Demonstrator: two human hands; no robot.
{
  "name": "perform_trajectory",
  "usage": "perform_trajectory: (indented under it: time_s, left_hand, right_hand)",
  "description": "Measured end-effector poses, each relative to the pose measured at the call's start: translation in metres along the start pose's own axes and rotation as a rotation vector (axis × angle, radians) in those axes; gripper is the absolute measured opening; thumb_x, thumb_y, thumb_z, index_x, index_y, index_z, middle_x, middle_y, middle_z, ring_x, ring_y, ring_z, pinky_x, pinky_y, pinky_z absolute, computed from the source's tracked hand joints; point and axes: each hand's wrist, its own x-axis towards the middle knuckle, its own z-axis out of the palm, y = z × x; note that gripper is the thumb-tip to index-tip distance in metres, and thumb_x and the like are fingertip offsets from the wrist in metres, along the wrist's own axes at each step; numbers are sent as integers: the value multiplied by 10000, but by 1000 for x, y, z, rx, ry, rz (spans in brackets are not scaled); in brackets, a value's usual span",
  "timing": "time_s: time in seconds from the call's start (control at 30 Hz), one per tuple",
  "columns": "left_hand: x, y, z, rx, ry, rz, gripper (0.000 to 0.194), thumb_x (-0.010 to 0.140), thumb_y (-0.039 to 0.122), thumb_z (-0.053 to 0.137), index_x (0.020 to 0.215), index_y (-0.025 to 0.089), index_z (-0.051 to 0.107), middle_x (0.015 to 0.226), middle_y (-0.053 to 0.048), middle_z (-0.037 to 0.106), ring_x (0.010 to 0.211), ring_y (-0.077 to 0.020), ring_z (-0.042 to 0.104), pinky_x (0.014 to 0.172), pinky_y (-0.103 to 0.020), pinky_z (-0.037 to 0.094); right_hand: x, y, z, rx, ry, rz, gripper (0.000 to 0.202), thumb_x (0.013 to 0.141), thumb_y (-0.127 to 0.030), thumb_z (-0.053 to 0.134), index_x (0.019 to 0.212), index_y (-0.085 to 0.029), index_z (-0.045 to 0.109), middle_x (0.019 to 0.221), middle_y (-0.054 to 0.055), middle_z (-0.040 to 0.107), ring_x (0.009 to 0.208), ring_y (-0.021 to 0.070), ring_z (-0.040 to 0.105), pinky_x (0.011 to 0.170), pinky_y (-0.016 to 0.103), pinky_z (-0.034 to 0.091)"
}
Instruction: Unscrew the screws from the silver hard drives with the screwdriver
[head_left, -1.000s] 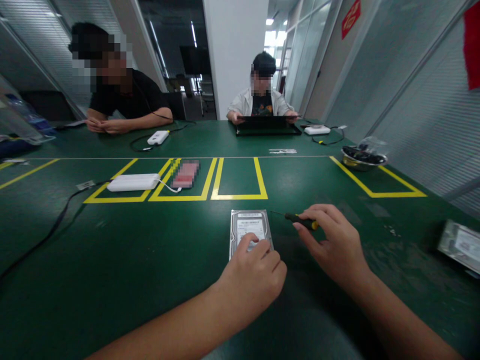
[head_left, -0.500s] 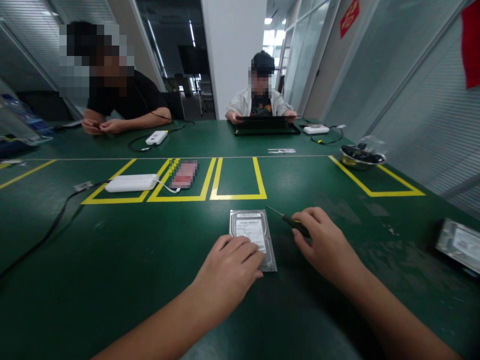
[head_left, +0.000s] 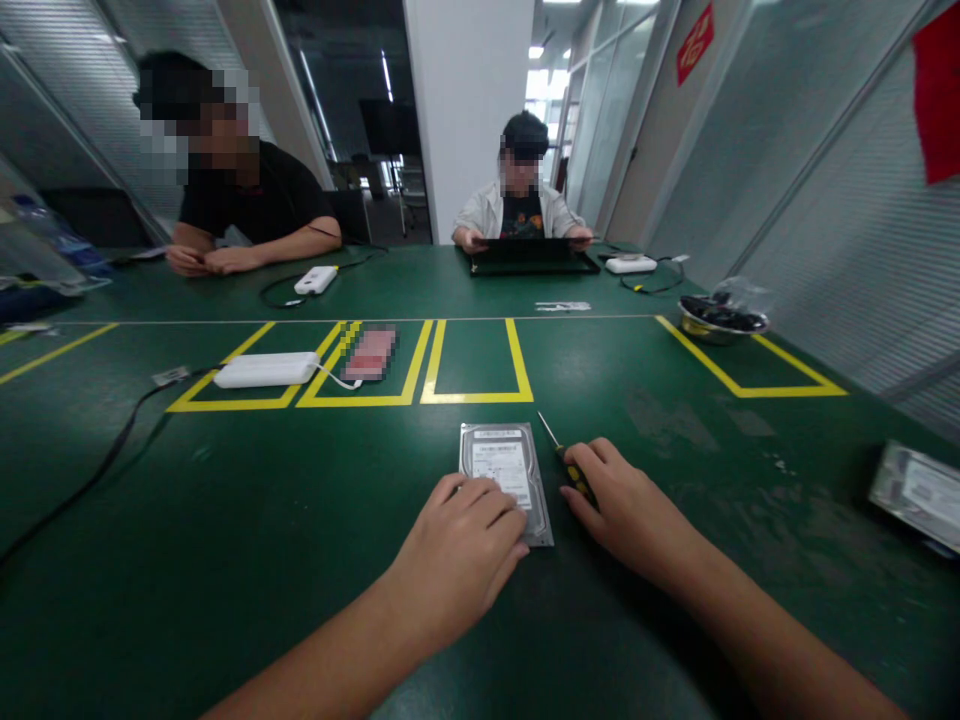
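A silver hard drive with a white label lies flat on the green table. Across its lower left part rests my left hand, fingers together and slightly bent, covering part of the label. Just right of the drive, my right hand grips the dark and yellow handle of a screwdriver. Its thin metal shaft points up and left, with the tip near the drive's top right corner and apart from it.
Another hard drive lies at the far right. A metal bowl holds dark parts. A white power bank is cabled to a pink phone. Two people sit across the table; one holds a black tray.
My right hand has moved left, closer to the drive, and the screwdriver now points more steeply away from me. My left hand has stayed on the drive.
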Motion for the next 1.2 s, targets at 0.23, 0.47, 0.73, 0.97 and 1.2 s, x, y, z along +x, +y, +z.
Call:
perform_trajectory:
  time_s: [0.23, 0.47, 0.73, 0.97, 1.2]
  left_hand:
    - [-1, -4, 1, -37, 59, -59, 256, 920, 314, 574, 1164, 240, 602, 1226, -66, 610, 1184, -287, 494, 998, -513, 365]
    - [-2, -16, 5, -36, 112, -108, 613, 828, 414, 668, 1369, 210, 465, 1449, -117, 461, 1368, -331, 341, 1102, -537, 315]
    - [1, -18, 2, -81, 82, -155, 744, 792, 438, 689, 1443, 246, 383, 1529, -114, 351, 1428, -343, 245, 1138, -568, 279]
    - [16, -11, -3, -87, 121, -238, 764, 814, 452, 657, 1473, 237, 336, 1555, -129, 294, 1441, -353, 218, 1148, -587, 271]
    - [50, -5, 2, -34, 81, -416, 933, 778, 596, 657, 1520, 230, 225, 1558, -214, 238, 1407, -476, 235, 959, -660, 448]
  right_hand:
    - [-1, -2, 2, 138, 53, -75, 277, 919, -221, 527, 1187, -159, 559, 1168, 117, 528, 950, 224, 634, 861, 397, 532]
    - [4, -3, 9, 144, 107, -82, 314, 922, -213, 517, 1210, -120, 603, 1216, 153, 530, 1032, 252, 628, 914, 414, 537]
    - [9, 6, 11, 175, 167, -81, 307, 947, -280, 504, 1208, -154, 605, 1164, 136, 547, 995, 236, 636, 899, 410, 546]
    - [10, 8, 10, 192, 156, -46, 300, 936, -264, 494, 1166, -150, 649, 1190, 132, 531, 916, 204, 639, 855, 373, 551]
    - [9, 9, 8, 173, 149, -13, 285, 917, -244, 503, 1140, -138, 645, 1186, 134, 519, 845, 187, 635, 793, 359, 558]
